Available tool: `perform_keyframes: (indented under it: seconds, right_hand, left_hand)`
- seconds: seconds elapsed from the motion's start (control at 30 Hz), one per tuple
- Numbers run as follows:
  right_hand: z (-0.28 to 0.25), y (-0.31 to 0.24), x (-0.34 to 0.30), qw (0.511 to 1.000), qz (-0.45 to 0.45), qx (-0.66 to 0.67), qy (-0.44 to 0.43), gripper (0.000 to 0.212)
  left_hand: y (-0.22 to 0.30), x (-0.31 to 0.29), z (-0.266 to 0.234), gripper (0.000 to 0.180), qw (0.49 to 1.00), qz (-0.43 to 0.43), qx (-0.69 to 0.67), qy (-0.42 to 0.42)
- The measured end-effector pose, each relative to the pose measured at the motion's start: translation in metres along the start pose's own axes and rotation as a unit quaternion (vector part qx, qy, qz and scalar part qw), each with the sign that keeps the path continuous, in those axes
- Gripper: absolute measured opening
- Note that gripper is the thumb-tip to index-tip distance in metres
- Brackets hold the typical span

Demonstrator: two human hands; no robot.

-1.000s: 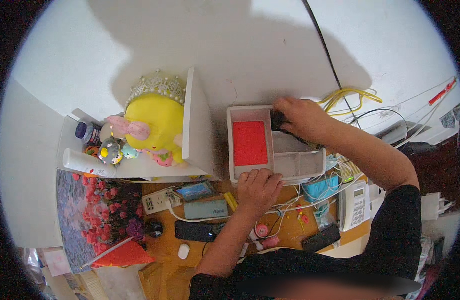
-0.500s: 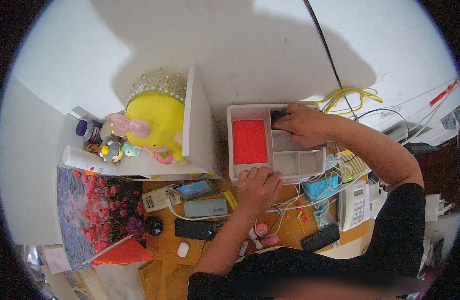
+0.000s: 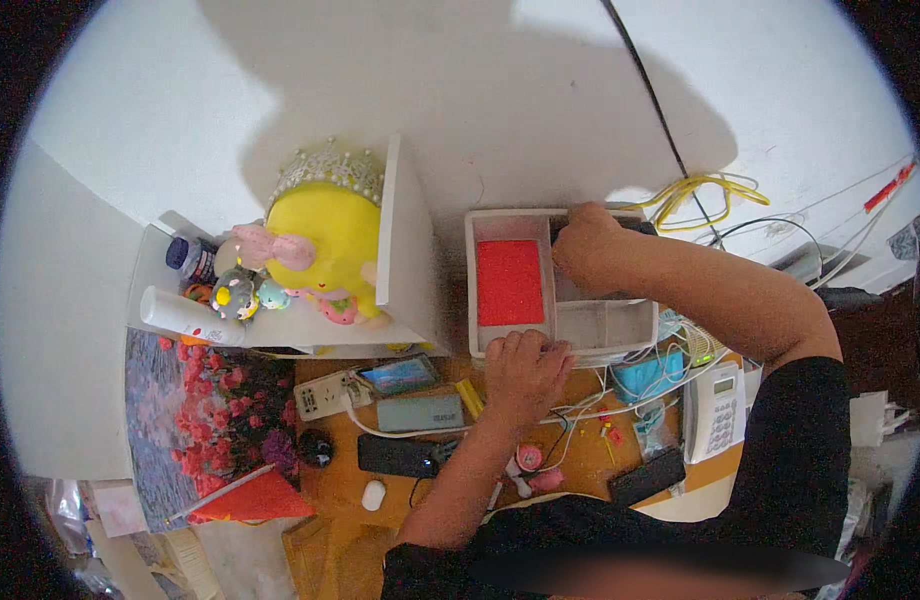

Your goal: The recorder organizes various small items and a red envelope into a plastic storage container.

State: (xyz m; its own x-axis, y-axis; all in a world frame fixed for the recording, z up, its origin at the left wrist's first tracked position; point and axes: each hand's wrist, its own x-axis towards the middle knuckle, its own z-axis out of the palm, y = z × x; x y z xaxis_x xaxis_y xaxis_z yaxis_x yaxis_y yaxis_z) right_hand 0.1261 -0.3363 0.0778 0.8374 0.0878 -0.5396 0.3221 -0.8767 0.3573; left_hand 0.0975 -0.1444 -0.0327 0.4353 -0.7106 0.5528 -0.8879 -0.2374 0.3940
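A white divided storage box (image 3: 563, 350) stands against the wall, with a flat red piece (image 3: 510, 283) in its left compartment. My left hand (image 3: 526, 375) is at the box's front edge, its fingers closed over the rim. Deep in the back compartment, my right hand (image 3: 592, 252) is curled with the knuckles up and the fingertips out of sight. Something dark (image 3: 635, 227) lies in that compartment on both sides of the hand; whether my fingers grip it is hidden. The smaller front compartments (image 3: 628, 325) show bare light walls.
A white shelf panel (image 3: 391, 225) rises left of the box, beside a yellow plush toy (image 3: 325, 235) with a crown. In front lie a power strip (image 3: 325, 397), a black phone (image 3: 395, 455) and a white earbud case (image 3: 374, 495). Tangled cables and a desk phone (image 3: 718, 412) are at the right.
My right hand has curled more tightly inside the back compartment, and its fingers show less. My left hand stays on the front rim. The whole view has shifted slightly.
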Motion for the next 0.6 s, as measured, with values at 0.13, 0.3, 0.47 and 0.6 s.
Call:
perform_keyframes:
  seconds: [0.13,0.3,0.47,0.6]
  right_hand:
    - [0.001,-0.002,-0.002,0.998,0.022,-0.031,0.04,0.02]
    - [-0.016,-0.003,-0.002,0.999,0.021,0.003,-0.036,0.022]
    - [-0.029,0.023,-0.006,0.989,0.034,0.123,-0.079,0.028]
    - [-0.018,0.046,-0.014,0.954,0.015,0.291,-0.075,0.034]
  left_hand:
    - [0.002,0.002,-0.006,0.022,1.0,-0.003,0.012,-0.011]
    - [0.001,0.0,-0.005,0.017,1.0,0.008,0.006,0.026]
    - [-0.001,-0.003,-0.001,0.018,0.999,0.01,-0.001,0.037]
    - [-0.003,-0.003,0.001,0.019,1.0,0.008,-0.015,0.023]
